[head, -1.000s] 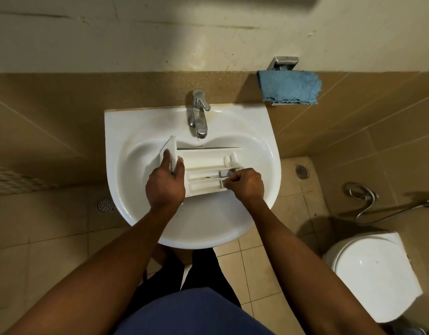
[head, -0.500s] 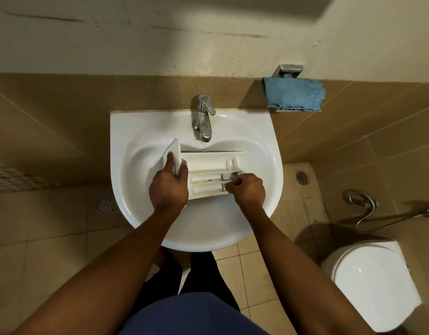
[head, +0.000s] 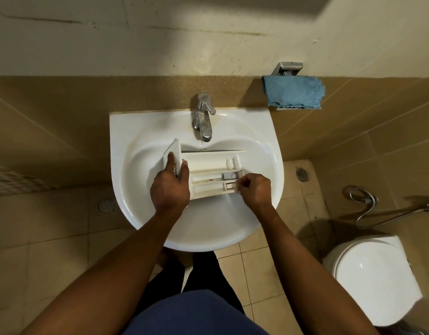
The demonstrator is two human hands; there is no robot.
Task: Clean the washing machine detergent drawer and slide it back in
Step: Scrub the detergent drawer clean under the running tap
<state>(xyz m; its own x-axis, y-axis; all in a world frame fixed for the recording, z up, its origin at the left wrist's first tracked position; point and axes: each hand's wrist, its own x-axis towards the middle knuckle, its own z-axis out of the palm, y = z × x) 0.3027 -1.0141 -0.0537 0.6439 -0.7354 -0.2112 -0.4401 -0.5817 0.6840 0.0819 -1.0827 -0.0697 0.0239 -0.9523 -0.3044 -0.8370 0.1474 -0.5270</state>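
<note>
The white detergent drawer (head: 208,163) lies in the white basin (head: 264,146), its front panel to the left and its compartments facing up. Brown stains show in the middle channel. My left hand (head: 171,187) grips the drawer's front panel end, thumb and fingers around it. My right hand (head: 253,189) is at the drawer's right end, fingers pinched on a small thin part at the near right corner; what it pinches is too small to name. A thin trickle of water falls from the chrome tap (head: 203,117) just behind the drawer.
A blue cloth (head: 294,91) hangs on a chrome holder on the tiled wall, right of the basin. A white toilet (head: 372,279) stands at the lower right, with a spray hose (head: 368,204) on the wall above it. Floor drains sit on both sides.
My right hand has shifted slightly right along the drawer's near right corner. The left hand keeps its grip on the front panel. The camera has tilted a little.
</note>
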